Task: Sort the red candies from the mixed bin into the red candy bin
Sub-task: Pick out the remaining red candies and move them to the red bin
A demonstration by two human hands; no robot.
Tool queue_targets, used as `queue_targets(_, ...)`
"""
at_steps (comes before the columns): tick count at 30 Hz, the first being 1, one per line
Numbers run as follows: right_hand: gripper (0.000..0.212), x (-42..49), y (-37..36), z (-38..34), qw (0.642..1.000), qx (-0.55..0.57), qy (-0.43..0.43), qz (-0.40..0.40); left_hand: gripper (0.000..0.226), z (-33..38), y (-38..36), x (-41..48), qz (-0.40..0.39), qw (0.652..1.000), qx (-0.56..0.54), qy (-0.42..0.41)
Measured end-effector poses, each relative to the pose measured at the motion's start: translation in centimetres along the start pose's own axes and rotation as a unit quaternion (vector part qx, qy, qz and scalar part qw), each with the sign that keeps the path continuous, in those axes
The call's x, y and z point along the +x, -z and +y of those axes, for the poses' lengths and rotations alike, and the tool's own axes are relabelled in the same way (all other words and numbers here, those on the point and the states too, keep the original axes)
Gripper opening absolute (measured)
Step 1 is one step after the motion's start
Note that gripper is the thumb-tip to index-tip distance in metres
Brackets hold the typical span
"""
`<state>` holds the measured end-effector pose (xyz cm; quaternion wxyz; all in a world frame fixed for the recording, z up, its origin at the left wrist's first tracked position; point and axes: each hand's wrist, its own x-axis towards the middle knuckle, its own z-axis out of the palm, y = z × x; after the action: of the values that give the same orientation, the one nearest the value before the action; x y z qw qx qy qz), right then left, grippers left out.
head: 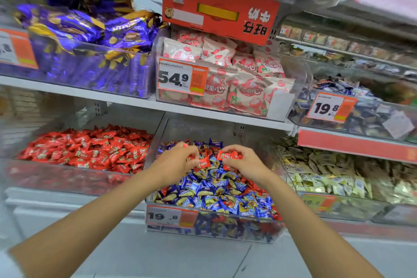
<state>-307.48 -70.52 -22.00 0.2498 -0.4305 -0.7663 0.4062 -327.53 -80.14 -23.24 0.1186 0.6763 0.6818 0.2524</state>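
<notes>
On the lower shelf of a shop display, three clear bins stand side by side. At the left, the red candy bin [45, 181] holds a heap of red-wrapped sweets only. In the middle, the mixed bin [237, 230] is piled with blue and gold wrapped sweets, with red ones scattered among them. A price tag [171, 216] reading 19.8 is fixed to its front. Both bare hands reach over this pile. The left hand [176, 160] has its grip curled round red candies [204, 163], one showing at its fingertips. Just beside it, the right hand [244, 163] has its grip pinching a single red candy [229, 155]. At the right, a third bin [338, 210] holds pale gold sweets. On the shelf above sit purple bags [90, 29] and pink-and-white packets [237, 88].
</notes>
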Motion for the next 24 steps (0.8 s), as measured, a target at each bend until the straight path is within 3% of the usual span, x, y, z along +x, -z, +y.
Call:
queue_targets(7, 0.033, -1.5, 0.9, -1.0, 1.0, -0.011, 0.02, 0.014, 0.01, 1.1, 0.2, -1.4, 0.023, 0.995, -0.096, -0.004)
queue_targets(13, 0.016, -2.0, -0.5, -3.3, 0.996, -0.041, 0.075, -0.022, 0.005, 0.4, 4.2, -3.5, 0.087, 0.987, -0.137, -0.02)
queue_targets(18, 0.01, -1.0, -6.3, -8.1, 0.984, -0.021, 0.155, -0.084, 0.018, -8.0, 9.0, -5.9, 0.148, 0.985, -0.071, 0.053)
queue_targets(24, 0.012, 6.0, -16.6, -14.1, 0.96, -0.077, 0.256, -0.077, 0.019, -17.8, 12.8, -5.6, 0.266, 0.95, -0.023, 0.161)
